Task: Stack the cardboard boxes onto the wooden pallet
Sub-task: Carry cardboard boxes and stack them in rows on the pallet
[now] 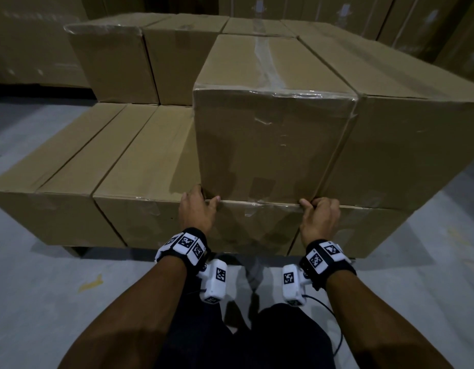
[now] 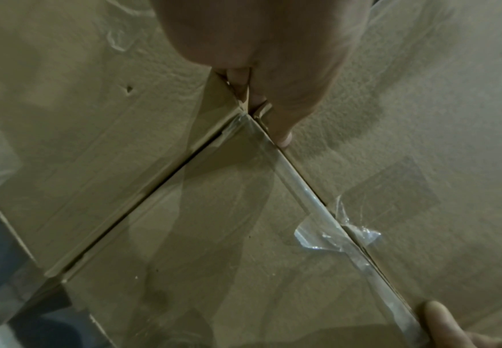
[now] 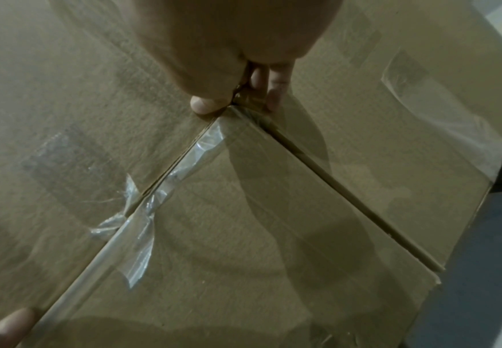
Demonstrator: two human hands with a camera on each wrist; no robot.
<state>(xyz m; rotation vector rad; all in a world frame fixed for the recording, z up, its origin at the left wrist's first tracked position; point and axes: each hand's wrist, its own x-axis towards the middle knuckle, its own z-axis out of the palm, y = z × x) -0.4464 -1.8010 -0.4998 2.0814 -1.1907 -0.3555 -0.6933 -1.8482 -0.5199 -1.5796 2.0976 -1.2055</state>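
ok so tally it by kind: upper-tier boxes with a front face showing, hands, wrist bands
brown cardboard boxes, upper tier, front face showing: 4, including the held box
bare hands: 2, left hand, right hand
black wrist bands with white marker tiles: 2
total: 8

This is a warehouse or storage hall. Plain brown cardboard boxes [image 1: 273, 123], sealed with clear packing tape [image 1: 270, 73], stand packed side by side in two layers just beyond the fingers [image 1: 215, 200]. Farther beyond them, taller rows of printed cartons [image 1: 345, 9] line the back like a wall. Below and to either side of the fingers lies a bare grey concrete floor [image 1: 44, 288] with a scuffed yellow paint mark [image 1: 92, 283]. The light is dim.
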